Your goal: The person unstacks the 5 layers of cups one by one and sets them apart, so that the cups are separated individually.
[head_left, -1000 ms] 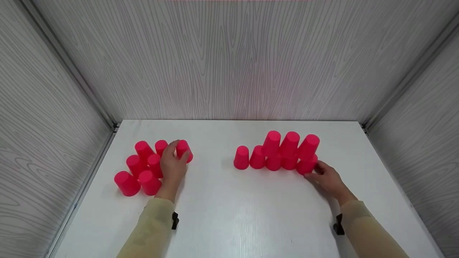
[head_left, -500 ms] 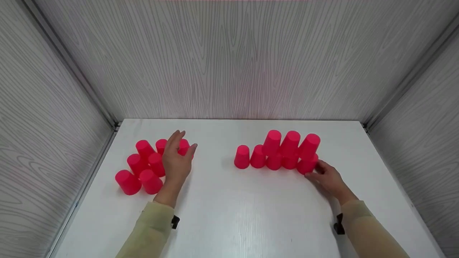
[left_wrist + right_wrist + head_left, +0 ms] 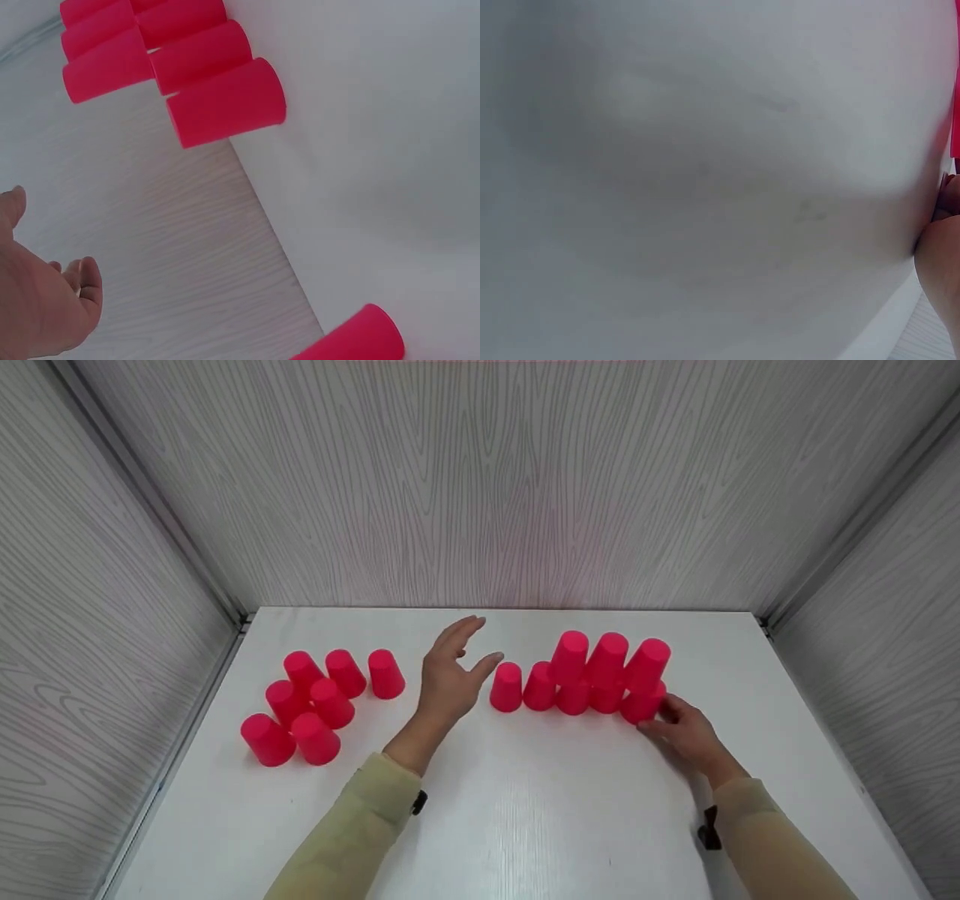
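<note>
My left hand (image 3: pixel 450 679) is in the air just left of the row of cups on the right, fingers and thumb spread, holding nothing. Closest to it is the leftmost upside-down red cup (image 3: pixel 506 688) of that row. In the left wrist view the same hand (image 3: pixel 49 300) shows at the lower left, apart from every cup. My right hand (image 3: pixel 688 737) holds the rightmost bottom cup (image 3: pixel 641 706) at its lower right side, thumb in front and fingers behind. Three cups, one of them the middle upper cup (image 3: pixel 607 660), stand on the right part of that bottom row.
Several more upside-down red cups stand at the left of the white table (image 3: pixel 525 810), among them a front cup (image 3: pixel 268 741) and a separate back cup (image 3: pixel 387 675). A wood-grain back panel (image 3: pixel 480 487) and side panels enclose the table.
My left hand has let go of the back cup in the left group and moved right, toward the row, with fingers spread. The right hand stays at the rightmost bottom cup.
</note>
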